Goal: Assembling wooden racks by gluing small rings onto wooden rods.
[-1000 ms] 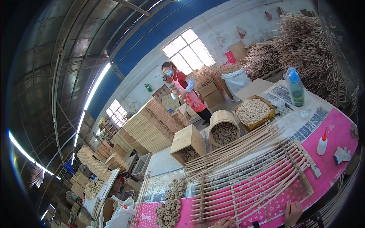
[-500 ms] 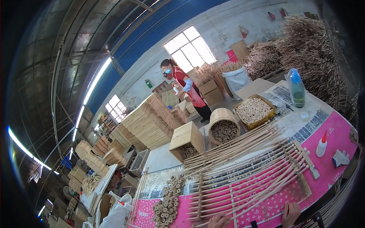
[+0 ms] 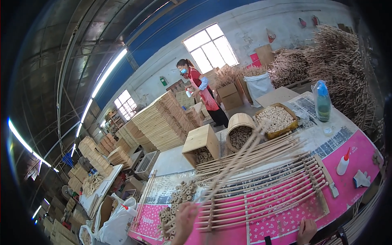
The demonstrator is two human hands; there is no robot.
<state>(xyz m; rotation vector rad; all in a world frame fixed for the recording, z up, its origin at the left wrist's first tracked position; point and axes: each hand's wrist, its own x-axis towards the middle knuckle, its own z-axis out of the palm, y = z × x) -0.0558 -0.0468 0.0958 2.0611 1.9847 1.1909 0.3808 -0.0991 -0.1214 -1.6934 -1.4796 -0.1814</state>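
Note:
My left hand, raised over the near left of the table, is closed on a pale wooden stick. The stick slants up to the far right, so smeared by motion that I cannot tell whether it is one or more. Below it, a row of long wooden sticks with round knobs at their right ends lies across a notched wooden rack. Low at the table's near edge, my right hand has its fingers curled together; anything inside is hidden. Wooden rings lie heaped beside my left hand.
Behind the rack lie more sticks, a wooden box and a round tub of rings, and a yellow basket of wooden balls. A glue bottle and glove are at right. A masked person stands beyond.
My left hand has risen and moved left from the near ends of the racked sticks, swinging a stick up above the rack. My right hand has shifted slightly. The whole view has tilted a little.

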